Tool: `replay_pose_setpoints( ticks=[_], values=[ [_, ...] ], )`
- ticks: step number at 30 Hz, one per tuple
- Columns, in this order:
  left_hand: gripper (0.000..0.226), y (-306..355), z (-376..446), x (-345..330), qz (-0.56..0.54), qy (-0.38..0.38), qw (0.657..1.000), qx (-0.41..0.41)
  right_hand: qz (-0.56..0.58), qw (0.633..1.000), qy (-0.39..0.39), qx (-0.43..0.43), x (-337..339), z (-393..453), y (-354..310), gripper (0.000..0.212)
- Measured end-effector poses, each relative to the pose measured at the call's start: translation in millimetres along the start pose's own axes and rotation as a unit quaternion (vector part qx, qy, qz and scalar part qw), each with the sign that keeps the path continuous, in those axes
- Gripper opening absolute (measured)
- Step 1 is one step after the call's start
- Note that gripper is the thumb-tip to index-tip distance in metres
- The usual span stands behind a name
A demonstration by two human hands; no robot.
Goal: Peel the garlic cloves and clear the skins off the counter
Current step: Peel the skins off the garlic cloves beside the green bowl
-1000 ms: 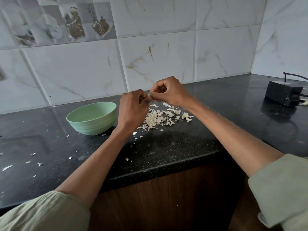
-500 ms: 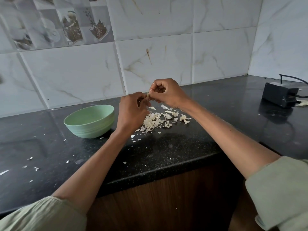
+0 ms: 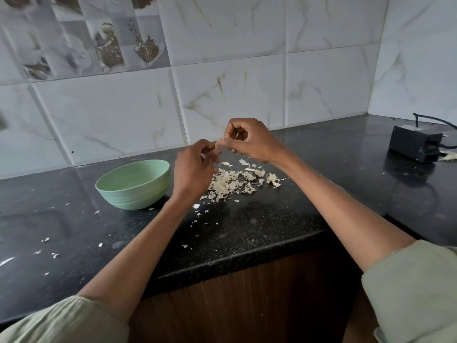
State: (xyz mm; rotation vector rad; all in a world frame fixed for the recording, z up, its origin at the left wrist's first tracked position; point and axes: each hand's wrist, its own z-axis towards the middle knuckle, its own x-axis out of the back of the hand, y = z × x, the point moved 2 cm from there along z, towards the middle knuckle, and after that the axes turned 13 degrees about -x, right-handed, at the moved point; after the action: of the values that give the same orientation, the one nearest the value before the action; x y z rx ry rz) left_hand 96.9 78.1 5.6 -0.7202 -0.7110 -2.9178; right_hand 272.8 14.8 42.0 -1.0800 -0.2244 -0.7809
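Note:
A small pale garlic clove (image 3: pixel 217 145) is held up above the black counter (image 3: pixel 259 226), between my two hands. My left hand (image 3: pixel 191 173) pinches it from below with curled fingers. My right hand (image 3: pixel 249 139) pinches at its top edge, fingers curled. Right under the hands lies a heap of dry garlic skins (image 3: pixel 235 183). A light green bowl (image 3: pixel 133 184) stands on the counter just left of my left hand; its inside is hidden from this angle.
Loose skin flakes (image 3: pixel 52 254) lie scattered over the left part of the counter and near its front edge. A black box with a cable (image 3: pixel 415 146) sits at the far right. A tiled wall closes off the back.
Both hands stay on the clove. The right hand has turned a little and lifted slightly. The view has tilted down a bit.

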Motion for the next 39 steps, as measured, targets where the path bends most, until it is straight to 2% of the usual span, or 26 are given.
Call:
replay_pose_setpoints(
  ticks=[4,13,26,30,35,39],
  values=[
    [0.012,-2.7,-0.2,0.3,0.017,0.009,1.000,0.000,0.006,1.000,-0.020,-0.010,1.4,0.5,1.9,0.032],
    [0.010,-3.6,-0.4,-0.5,0.055,-0.004,0.998,-0.011,-0.013,1.000,0.007,-0.015,-2.6,1.9,3.6,0.010],
    [0.010,-2.2,0.0,-0.3,0.052,-0.009,0.999,-0.012,-0.014,0.999,-0.020,-0.036,-4.6,1.1,3.9,0.008],
    [0.013,-2.8,-0.2,-1.0,0.009,-0.004,1.000,0.012,-0.023,0.999,-0.010,-0.037,-3.6,0.6,4.3,0.009],
    [0.016,-1.3,0.7,0.2,-0.124,0.006,0.990,0.073,-0.059,0.998,-0.001,-0.021,-4.3,2.3,5.2,0.006],
    [0.017,-3.7,0.5,0.5,-0.161,0.002,0.982,0.095,-0.078,0.997,0.003,-0.013,-2.6,2.1,4.0,0.004]
  ],
)
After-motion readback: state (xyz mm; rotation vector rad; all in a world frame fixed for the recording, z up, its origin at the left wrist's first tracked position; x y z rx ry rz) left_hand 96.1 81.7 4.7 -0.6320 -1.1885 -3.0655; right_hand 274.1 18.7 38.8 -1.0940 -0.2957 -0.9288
